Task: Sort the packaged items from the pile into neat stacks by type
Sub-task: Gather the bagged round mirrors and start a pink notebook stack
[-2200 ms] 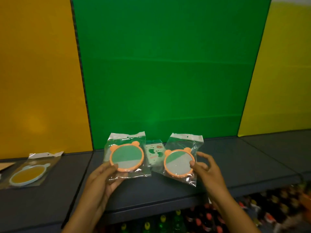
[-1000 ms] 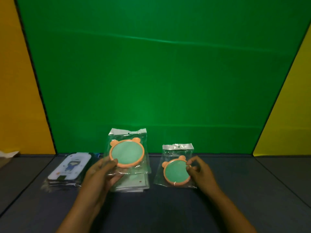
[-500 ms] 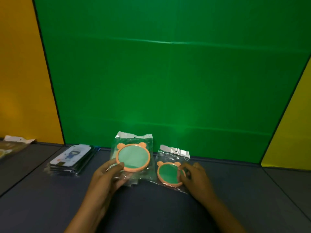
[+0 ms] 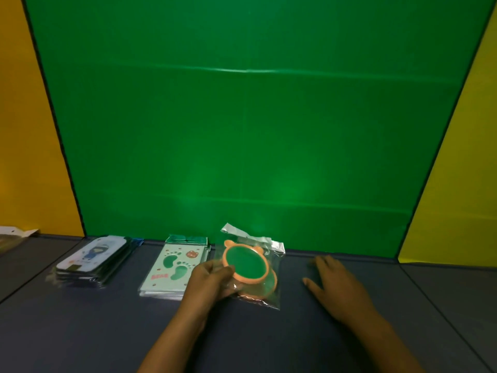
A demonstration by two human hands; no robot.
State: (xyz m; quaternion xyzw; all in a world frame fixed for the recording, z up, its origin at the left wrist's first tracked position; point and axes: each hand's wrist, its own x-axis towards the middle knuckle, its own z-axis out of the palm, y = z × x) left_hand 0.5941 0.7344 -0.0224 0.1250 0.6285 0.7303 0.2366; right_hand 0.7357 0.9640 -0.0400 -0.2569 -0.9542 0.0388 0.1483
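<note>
Since earlier frame, left hand (image 4: 212, 284) laid upper mirror packet (image 4: 246, 265) over second mirror packet (image 4: 265, 288) at 3 o'clock of card stack (image 4: 172, 267), gripping it; right hand (image 4: 336, 284) released, fingers spread flat. Phone-case stack (image 4: 91, 258) done; squaring left.

Orange bear-ear mirror (image 4: 246, 266) in clear bag, tilted, laid over a second orange mirror (image 4: 265, 288) on the desk near its back edge. Left of them a footprint-card stack (image 4: 172, 269); further left a stack of cartoon-figure packs (image 4: 90, 259), all bagged.

Three stacks along the shelf (image 4: 269, 345) — cards (image 4: 91, 261) left, footprint packs (image 4: 172, 267) middle, mirrors (image 4: 251, 267) right.
</note>
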